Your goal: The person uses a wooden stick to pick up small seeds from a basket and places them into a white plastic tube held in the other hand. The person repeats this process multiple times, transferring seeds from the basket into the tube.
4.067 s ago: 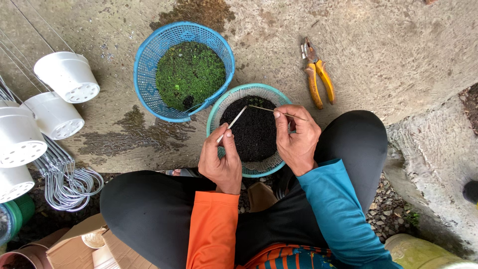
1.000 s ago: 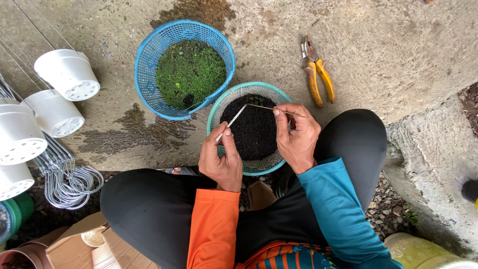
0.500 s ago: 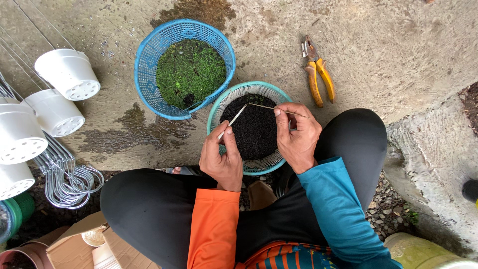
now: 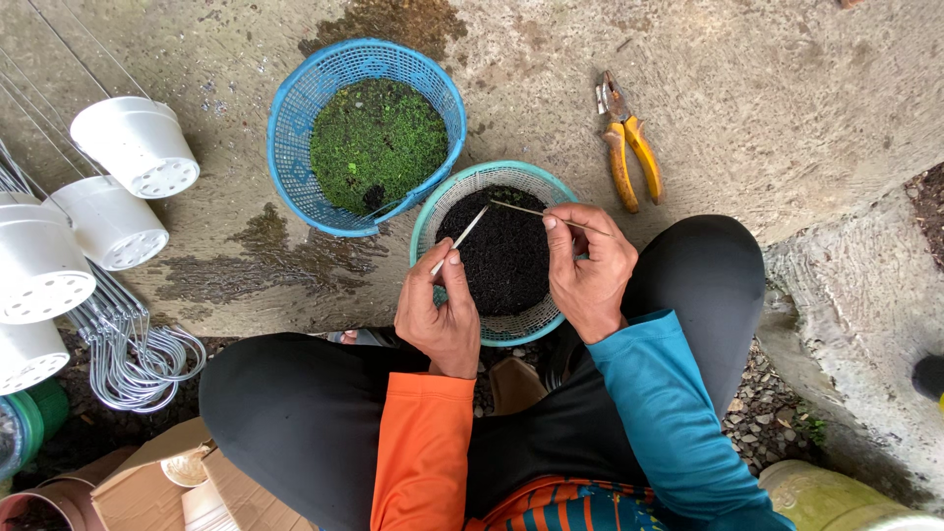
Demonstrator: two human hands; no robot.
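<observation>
Both hands are still over the teal basket [image 4: 433, 211] of dark soil: left hand [image 4: 438, 315] fingers pinch a thin stick [image 4: 460, 239], right hand [image 4: 590, 270] fingers pinch another [image 4: 519, 207], hardly moved.

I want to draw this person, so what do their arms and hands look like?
The left hand and right hand are bare, with no gloves or rings that show. The left arm wears a long orange sleeve. The right arm wears a long teal-blue sleeve. Both sleeves reach the wrists.
</observation>
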